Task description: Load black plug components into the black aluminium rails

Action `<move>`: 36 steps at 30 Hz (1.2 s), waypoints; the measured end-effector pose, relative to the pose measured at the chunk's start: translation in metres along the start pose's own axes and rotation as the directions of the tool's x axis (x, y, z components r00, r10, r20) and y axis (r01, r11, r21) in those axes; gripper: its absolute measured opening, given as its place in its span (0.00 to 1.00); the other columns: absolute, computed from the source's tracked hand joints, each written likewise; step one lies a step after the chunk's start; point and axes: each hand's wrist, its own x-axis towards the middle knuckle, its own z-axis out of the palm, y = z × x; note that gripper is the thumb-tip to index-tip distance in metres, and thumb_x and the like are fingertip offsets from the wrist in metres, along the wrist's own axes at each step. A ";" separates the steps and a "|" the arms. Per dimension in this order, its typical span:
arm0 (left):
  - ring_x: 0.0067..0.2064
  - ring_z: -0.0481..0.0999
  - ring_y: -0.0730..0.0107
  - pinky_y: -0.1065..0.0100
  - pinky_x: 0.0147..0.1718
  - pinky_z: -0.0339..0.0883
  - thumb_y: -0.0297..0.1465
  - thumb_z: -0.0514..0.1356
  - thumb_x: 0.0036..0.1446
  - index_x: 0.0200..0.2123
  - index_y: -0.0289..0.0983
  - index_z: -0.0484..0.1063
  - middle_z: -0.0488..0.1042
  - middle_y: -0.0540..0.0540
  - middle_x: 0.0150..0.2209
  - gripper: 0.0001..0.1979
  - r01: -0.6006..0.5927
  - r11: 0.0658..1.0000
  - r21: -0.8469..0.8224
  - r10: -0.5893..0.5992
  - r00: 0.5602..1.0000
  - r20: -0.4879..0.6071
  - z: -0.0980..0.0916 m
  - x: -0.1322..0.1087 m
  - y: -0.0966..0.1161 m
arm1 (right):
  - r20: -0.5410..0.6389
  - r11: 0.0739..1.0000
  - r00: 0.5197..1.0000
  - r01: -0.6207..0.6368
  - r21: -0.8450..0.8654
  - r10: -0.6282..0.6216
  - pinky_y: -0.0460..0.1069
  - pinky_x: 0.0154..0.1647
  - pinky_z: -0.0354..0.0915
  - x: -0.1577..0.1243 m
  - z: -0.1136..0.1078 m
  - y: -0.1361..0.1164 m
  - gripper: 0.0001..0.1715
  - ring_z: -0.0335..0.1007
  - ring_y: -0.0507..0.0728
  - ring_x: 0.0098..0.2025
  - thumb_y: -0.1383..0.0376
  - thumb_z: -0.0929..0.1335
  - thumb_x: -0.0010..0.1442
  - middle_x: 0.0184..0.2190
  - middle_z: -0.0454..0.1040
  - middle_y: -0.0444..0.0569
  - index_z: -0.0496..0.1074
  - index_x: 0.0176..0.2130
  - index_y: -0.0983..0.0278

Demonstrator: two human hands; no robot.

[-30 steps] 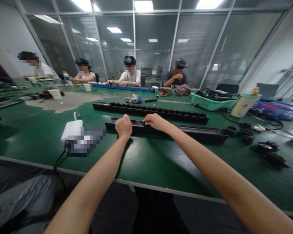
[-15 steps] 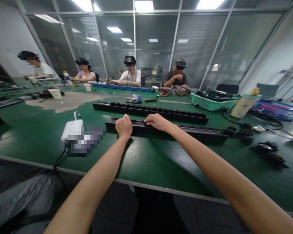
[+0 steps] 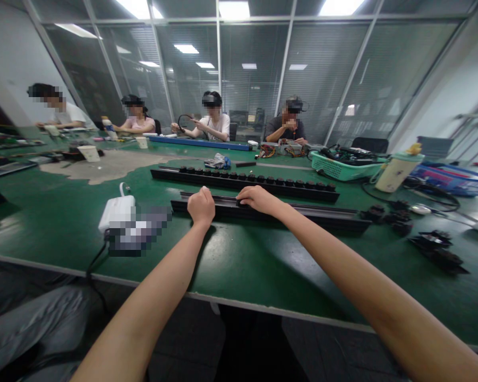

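Observation:
A long black rail [image 3: 318, 213] with a channel along its top lies across the table in front of me. Near its left end, my left hand [image 3: 201, 207] is closed around the rail, thumb uppermost. My right hand [image 3: 258, 199] bends over the channel just right of it, fingertips pinched on a small black part [image 3: 239, 202] that is mostly hidden. Behind lies a second black rail [image 3: 242, 183], parallel, carrying a row of several small black parts. More loose black parts [image 3: 398, 218] sit beyond the near rail's right end.
A white charger [image 3: 117, 212] and a blurred-out flat object [image 3: 143, 233] lie left of my hands. A green basket [image 3: 346, 167] of cables, a cream bottle [image 3: 398, 172] and a blue basket [image 3: 458, 179] stand at the right. Several people sit along the far side.
My hands keep almost the same place and grip on the near rail. Across the table, a person in a white top has lifted a dark curved object with both hands.

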 end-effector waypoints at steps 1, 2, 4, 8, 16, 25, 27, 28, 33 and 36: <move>0.44 0.82 0.54 0.58 0.48 0.67 0.36 0.37 0.72 0.42 0.35 0.81 0.84 0.36 0.39 0.32 -0.002 1.000 -0.001 0.002 1.000 -0.001 0.000 0.000 0.000 | -0.001 1.000 1.000 -0.001 -0.001 0.001 0.52 0.59 0.68 0.000 0.000 0.000 0.14 0.77 0.58 0.53 0.72 0.70 0.64 0.50 0.81 0.54 0.83 0.48 0.63; 0.44 0.82 0.54 0.58 0.48 0.67 0.36 0.37 0.72 0.42 0.35 0.81 0.84 0.36 0.39 0.32 -0.003 1.000 0.000 0.003 1.000 -0.002 0.000 0.000 0.000 | -0.002 1.000 1.000 -0.002 -0.002 0.002 0.52 0.59 0.68 -0.001 0.000 0.001 0.14 0.77 0.58 0.53 0.72 0.70 0.64 0.50 0.81 0.54 0.83 0.47 0.63; 0.44 0.82 0.54 0.59 0.47 0.67 0.36 0.37 0.72 0.42 0.35 0.81 0.84 0.36 0.38 0.32 -0.005 1.000 0.003 0.005 1.000 -0.003 0.000 0.000 -0.001 | -0.002 1.000 1.000 0.001 -0.003 -0.001 0.52 0.59 0.68 -0.001 0.000 0.002 0.14 0.77 0.58 0.52 0.72 0.70 0.64 0.50 0.81 0.54 0.83 0.47 0.63; 0.43 0.82 0.55 0.59 0.47 0.67 0.36 0.37 0.72 0.41 0.35 0.81 0.84 0.37 0.38 0.32 -0.008 1.000 -0.002 0.008 1.000 -0.014 0.000 0.000 -0.001 | -0.008 1.000 1.000 0.012 -0.002 -0.012 0.52 0.58 0.69 -0.002 0.000 0.004 0.14 0.78 0.58 0.52 0.72 0.70 0.64 0.49 0.82 0.54 0.83 0.47 0.63; 0.44 0.82 0.54 0.58 0.47 0.67 0.37 0.37 0.72 0.41 0.36 0.81 0.84 0.37 0.38 0.32 0.000 1.000 -0.018 -0.001 1.000 -0.005 -0.002 0.000 0.000 | -0.006 1.000 1.000 0.028 -0.003 -0.028 0.53 0.58 0.70 -0.006 -0.002 0.008 0.14 0.78 0.60 0.51 0.73 0.71 0.64 0.48 0.82 0.56 0.83 0.47 0.65; 0.43 0.82 0.54 0.58 0.47 0.67 0.36 0.38 0.72 0.41 0.36 0.81 0.84 0.37 0.39 0.31 -0.001 1.000 -0.021 0.001 1.000 -0.005 0.000 0.000 -0.001 | -0.009 1.000 1.000 0.027 0.005 -0.027 0.52 0.57 0.69 -0.010 -0.004 0.010 0.14 0.78 0.59 0.51 0.72 0.70 0.63 0.48 0.82 0.54 0.84 0.46 0.63; 0.44 0.82 0.54 0.58 0.47 0.67 0.36 0.37 0.72 0.41 0.36 0.81 0.84 0.36 0.39 0.31 0.000 1.000 -0.016 0.000 1.000 -0.002 -0.001 0.000 -0.001 | -0.010 1.000 1.000 0.029 0.005 -0.029 0.52 0.57 0.69 -0.011 -0.004 0.010 0.14 0.78 0.58 0.51 0.72 0.70 0.63 0.48 0.82 0.54 0.84 0.46 0.63; 0.44 0.82 0.53 0.58 0.47 0.67 0.36 0.37 0.72 0.42 0.36 0.81 0.84 0.36 0.39 0.32 0.000 1.000 -0.015 0.000 1.000 0.000 -0.001 0.000 0.000 | -0.011 1.000 1.000 0.028 0.004 -0.028 0.52 0.58 0.69 -0.011 -0.004 0.011 0.14 0.78 0.58 0.51 0.72 0.70 0.64 0.48 0.82 0.54 0.84 0.46 0.63; 0.44 0.82 0.53 0.57 0.48 0.67 0.37 0.36 0.72 0.41 0.35 0.81 0.83 0.36 0.39 0.32 0.002 1.000 -0.014 -0.002 1.000 0.007 -0.002 0.000 0.000 | -0.013 1.000 1.000 0.028 0.002 -0.028 0.52 0.57 0.69 -0.014 -0.006 0.014 0.14 0.78 0.58 0.51 0.73 0.71 0.63 0.48 0.82 0.54 0.83 0.46 0.63; 0.45 0.82 0.53 0.58 0.48 0.67 0.37 0.36 0.72 0.41 0.36 0.81 0.84 0.36 0.39 0.32 -0.001 1.000 -0.014 0.002 1.000 0.004 -0.002 0.000 0.000 | -0.013 0.999 0.999 0.032 0.005 -0.032 0.52 0.58 0.70 -0.017 -0.008 0.014 0.14 0.78 0.58 0.51 0.73 0.70 0.63 0.48 0.82 0.54 0.84 0.46 0.63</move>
